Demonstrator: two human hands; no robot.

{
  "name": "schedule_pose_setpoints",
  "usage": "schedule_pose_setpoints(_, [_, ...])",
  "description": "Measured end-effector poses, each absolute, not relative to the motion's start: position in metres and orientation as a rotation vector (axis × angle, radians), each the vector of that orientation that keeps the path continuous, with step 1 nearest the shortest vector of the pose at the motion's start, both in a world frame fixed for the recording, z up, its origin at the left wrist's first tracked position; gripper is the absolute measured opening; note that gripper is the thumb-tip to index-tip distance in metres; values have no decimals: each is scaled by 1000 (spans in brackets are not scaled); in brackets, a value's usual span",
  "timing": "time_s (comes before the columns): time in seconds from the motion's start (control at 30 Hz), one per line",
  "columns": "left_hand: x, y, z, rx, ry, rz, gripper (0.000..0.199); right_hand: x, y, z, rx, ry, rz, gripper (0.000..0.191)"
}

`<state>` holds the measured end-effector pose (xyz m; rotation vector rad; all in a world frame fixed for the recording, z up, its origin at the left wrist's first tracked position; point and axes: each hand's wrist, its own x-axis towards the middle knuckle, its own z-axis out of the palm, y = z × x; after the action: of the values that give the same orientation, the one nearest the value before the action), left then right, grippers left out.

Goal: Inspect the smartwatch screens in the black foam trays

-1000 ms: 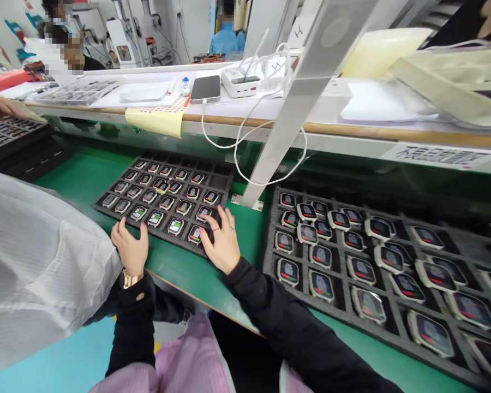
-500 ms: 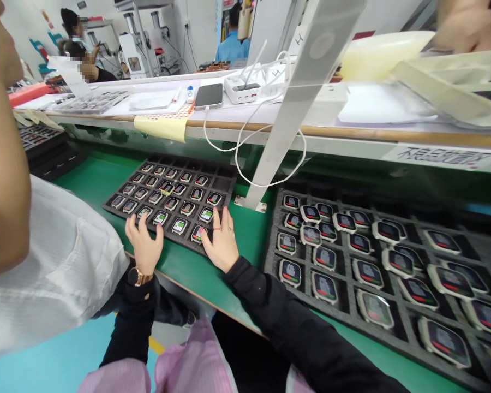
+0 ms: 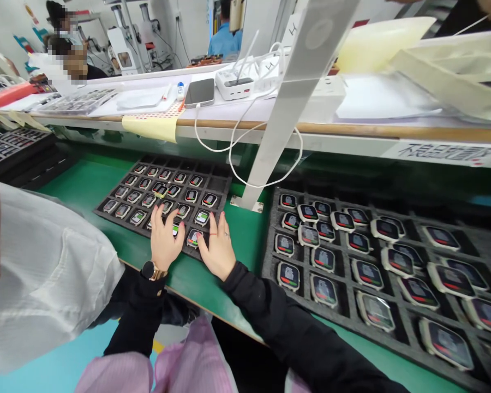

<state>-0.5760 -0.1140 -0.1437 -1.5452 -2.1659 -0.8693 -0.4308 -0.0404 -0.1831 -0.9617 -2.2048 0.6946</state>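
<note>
My left hand (image 3: 166, 240) rests over the front rows of a black foam tray (image 3: 220, 184), fingers spread, partly hiding the watches under it. At the tray's front right corner, my right hand (image 3: 218, 250) is open, with its thumb at the edge of a smartwatch (image 3: 193, 238) lit in several colours. Its fingertips are close to another smartwatch (image 3: 202, 217) with a green and white screen. Most watch faces here sit in their own compartments, and a yellowish piece (image 3: 161, 191) lies on one in the middle. Neither hand lifts anything.
A second foam tray (image 3: 269, 259) to the right holds many watches, some overlapping. Between the trays a slanted metal post (image 3: 265, 147) stands on the green bench (image 3: 245, 240). White cable (image 3: 231, 164) loops below the shelf. Someone's white sleeve (image 3: 57, 273) is close at left.
My left hand has moved right along the tray's front, toward my right hand. My right hand stays about where it was. The person at left has shifted further out of view.
</note>
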Motion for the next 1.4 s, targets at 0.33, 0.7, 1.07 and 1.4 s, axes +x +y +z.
schedule_pose_setpoints(0.33, [-602,-117,-149,-1224,-2259,-869,37,-429,-41,-185,-962,-2203,735,69])
schedule_pose_setpoints(0.7, [-601,-120,-151,-1305,-2279,-794,46,-430,-42,-184,-977,-2214,722,66])
schedule_pose_setpoints(1.07, [-600,-120,-149,-1307,-2287,-771,46,-430,-41,-184,-961,-2225,690,65])
schedule_pose_setpoints(1.4, [-603,-118,-152,-1202,-2288,-906,44,-429,-41,-189,-923,-2127,816,61])
